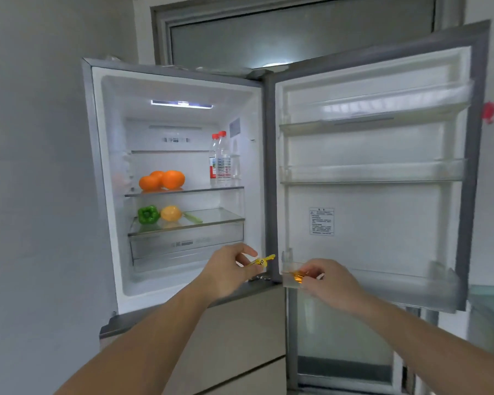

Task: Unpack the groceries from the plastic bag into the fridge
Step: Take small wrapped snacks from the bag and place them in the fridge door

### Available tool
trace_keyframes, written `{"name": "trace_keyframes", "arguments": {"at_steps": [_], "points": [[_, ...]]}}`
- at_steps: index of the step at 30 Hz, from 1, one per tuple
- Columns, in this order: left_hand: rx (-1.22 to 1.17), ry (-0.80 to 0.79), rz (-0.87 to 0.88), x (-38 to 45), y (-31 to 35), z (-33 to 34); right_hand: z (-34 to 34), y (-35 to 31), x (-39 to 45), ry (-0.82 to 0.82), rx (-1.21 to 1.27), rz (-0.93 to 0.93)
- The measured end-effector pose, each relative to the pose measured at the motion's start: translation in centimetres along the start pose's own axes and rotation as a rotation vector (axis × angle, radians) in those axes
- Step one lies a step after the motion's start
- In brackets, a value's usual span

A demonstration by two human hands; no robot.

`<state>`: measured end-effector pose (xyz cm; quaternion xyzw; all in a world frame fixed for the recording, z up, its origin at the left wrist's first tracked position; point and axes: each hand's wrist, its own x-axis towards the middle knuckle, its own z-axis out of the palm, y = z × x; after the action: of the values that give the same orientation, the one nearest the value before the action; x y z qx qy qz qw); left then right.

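Observation:
The fridge [106,178] stands open with its door [382,218] swung to the right. My left hand [228,270] pinches a small yellow packet [261,261] in front of the fridge's lower edge. My right hand [330,280] holds a small orange-yellow item [298,277] at the left end of the door's lowest bin [405,286]. Oranges [161,180] and two water bottles [219,161] sit on the upper glass shelf. A green pepper [148,214], a yellow fruit [171,213] and a thin green vegetable [193,217] lie on the shelf below. No plastic bag is in view.
Two upper door bins [374,172] hold nothing I can see. A clear drawer [183,246] sits under the lower shelf. Closed lower fridge compartments [240,346] are beneath my arms. A glass surface [491,297] shows at the right edge, and a grey wall at the left.

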<state>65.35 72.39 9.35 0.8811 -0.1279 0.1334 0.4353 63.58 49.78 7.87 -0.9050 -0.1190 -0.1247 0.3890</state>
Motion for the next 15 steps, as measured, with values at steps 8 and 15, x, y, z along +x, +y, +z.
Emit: {"name": "trace_keyframes", "arguments": {"at_steps": [8,15], "points": [[-0.038,-0.173,0.134,11.6,-2.0,4.9,-2.6,5.1,5.8,0.191,-0.07,0.21],[-0.141,-0.267,0.149,17.5,-0.7,10.0,-4.6,8.7,9.6,0.283,-0.046,0.318]]}}
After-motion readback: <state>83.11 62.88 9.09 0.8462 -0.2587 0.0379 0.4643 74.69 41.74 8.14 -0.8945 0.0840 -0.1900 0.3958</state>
